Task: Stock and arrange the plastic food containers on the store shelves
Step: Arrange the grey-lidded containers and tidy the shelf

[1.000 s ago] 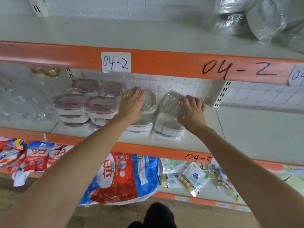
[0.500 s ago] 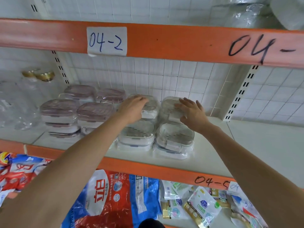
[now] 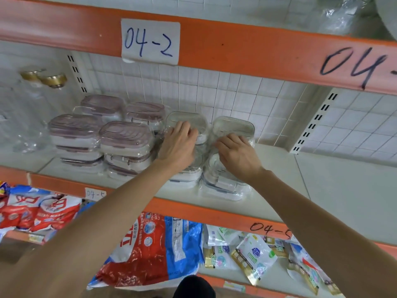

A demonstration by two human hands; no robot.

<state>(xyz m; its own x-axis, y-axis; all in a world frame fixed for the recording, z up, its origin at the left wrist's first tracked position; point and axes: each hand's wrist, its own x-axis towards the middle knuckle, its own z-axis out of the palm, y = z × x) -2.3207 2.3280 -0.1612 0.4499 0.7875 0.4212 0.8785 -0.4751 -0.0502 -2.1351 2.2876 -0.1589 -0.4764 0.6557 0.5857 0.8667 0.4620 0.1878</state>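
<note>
Two clear-lidded plastic containers stand at the back of the middle shelf (image 3: pixel 335 190), the left one (image 3: pixel 189 119) and the right one (image 3: pixel 234 125). My left hand (image 3: pixel 178 145) touches the front of the left one with bent fingers. My right hand (image 3: pixel 238 155) touches the front of the right one the same way. Below my hands are two front stacks of clear wrapped containers, one (image 3: pixel 184 178) under my left wrist, one (image 3: pixel 223 187) under my right. Neither hand closes around a container.
Stacks of pink-lidded containers (image 3: pixel 126 134) fill the shelf left of my hands. Gold-capped glass jars (image 3: pixel 53 79) stand further left. The orange beam (image 3: pixel 247 52) with the 04-2 label (image 3: pixel 150 40) hangs overhead. Detergent bags (image 3: pixel 150 250) and small packets (image 3: pixel 255 257) lie on the lower shelf.
The two clear containers went from being carried in my hands to standing at the back of the shelf. My head moved closer and my fingers have bent against their fronts.
</note>
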